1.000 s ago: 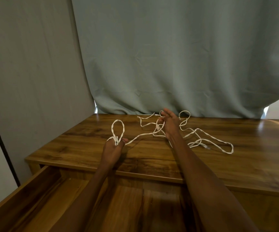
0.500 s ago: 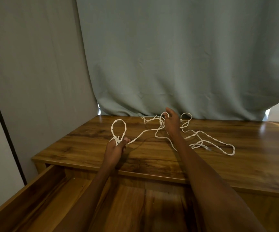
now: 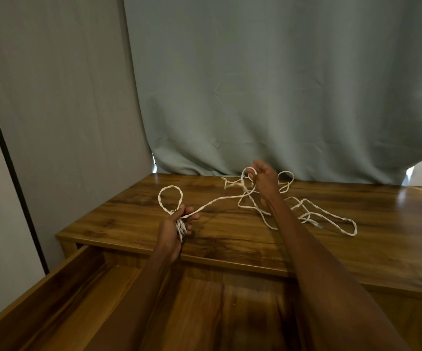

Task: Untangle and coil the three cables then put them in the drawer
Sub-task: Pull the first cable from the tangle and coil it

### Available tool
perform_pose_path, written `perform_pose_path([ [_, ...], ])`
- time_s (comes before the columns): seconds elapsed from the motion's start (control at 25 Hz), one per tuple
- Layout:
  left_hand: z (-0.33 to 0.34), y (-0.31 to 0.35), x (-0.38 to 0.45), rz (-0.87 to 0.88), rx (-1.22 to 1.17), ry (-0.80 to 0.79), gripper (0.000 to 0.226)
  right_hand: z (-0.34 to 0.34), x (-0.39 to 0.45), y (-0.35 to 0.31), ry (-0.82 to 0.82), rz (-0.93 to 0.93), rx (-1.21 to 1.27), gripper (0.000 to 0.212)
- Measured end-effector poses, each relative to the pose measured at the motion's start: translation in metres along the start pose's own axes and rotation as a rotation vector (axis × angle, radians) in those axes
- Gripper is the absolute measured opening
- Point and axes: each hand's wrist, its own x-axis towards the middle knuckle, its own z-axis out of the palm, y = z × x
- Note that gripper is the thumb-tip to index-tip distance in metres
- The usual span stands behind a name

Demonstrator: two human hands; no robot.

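White cables (image 3: pixel 306 211) lie tangled across the wooden tabletop (image 3: pixel 230 236). My left hand (image 3: pixel 174 229) grips a bunch of gathered cable loops, with one loop (image 3: pixel 170 196) standing out above the fist. A strand runs from that hand up to my right hand (image 3: pixel 265 183), which pinches a small loop of cable lifted a little off the table near the back edge. More cable trails right, ending in a long loop (image 3: pixel 349 228) and a plug end (image 3: pixel 318 225). The open drawer (image 3: pixel 65 287) sits below, in front of me.
A grey-green curtain (image 3: pixel 268 97) hangs right behind the table's back edge. A grey wall panel (image 3: pixel 52 110) stands at the left. The drawer's left wall runs diagonally toward the lower left; my forearms reach over the drawer.
My right hand has lifted its cable loop higher and pulled the strand tauter. My left hand has tipped, so the bundled loops now show under its fingers.
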Motion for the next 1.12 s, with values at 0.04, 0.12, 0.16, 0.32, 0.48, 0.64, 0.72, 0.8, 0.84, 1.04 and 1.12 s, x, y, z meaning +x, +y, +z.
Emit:
perform_pose_path([
  [0.04,0.001,0.000,0.000,0.002,0.004,0.003,0.031,-0.002,0.003,0.004,0.003,0.003,-0.145,0.040],
  [0.12,0.004,0.001,0.000,-0.001,0.007,-0.002,0.031,-0.005,0.006,0.009,0.022,-0.016,-0.350,0.032],
  [0.16,0.005,0.001,0.001,-0.007,0.004,-0.004,0.031,-0.006,0.005,0.008,0.022,-0.021,-0.404,0.031],
  [0.32,0.004,-0.003,0.005,-0.028,0.003,-0.005,0.029,-0.011,0.006,0.004,-0.073,-0.093,-0.623,0.031],
  [0.48,0.003,-0.002,0.005,-0.031,0.000,-0.006,0.029,-0.014,-0.002,-0.012,-0.128,0.020,-0.342,0.038],
  [0.64,-0.002,0.005,0.002,-0.044,0.007,0.006,0.031,-0.007,-0.018,-0.015,-0.221,0.100,-0.273,0.044],
  [0.72,-0.010,0.009,0.000,-0.036,0.016,0.015,0.038,-0.001,-0.029,-0.011,-0.318,0.030,-0.575,0.036],
  [0.8,-0.017,0.015,-0.002,-0.034,0.029,0.016,0.045,0.006,-0.045,-0.008,-0.406,-0.199,-0.922,0.029],
  [0.84,-0.019,0.018,-0.004,-0.035,0.045,0.015,0.045,0.011,-0.055,-0.007,-0.426,-0.317,-0.980,0.028],
  [1.04,-0.021,0.024,-0.014,-0.012,0.111,-0.006,0.042,0.054,-0.118,-0.011,-0.770,-0.271,-0.784,0.029],
  [1.12,-0.020,0.024,-0.018,0.015,0.140,-0.013,0.042,0.066,-0.134,-0.007,-0.789,-0.328,-0.798,0.021],
])
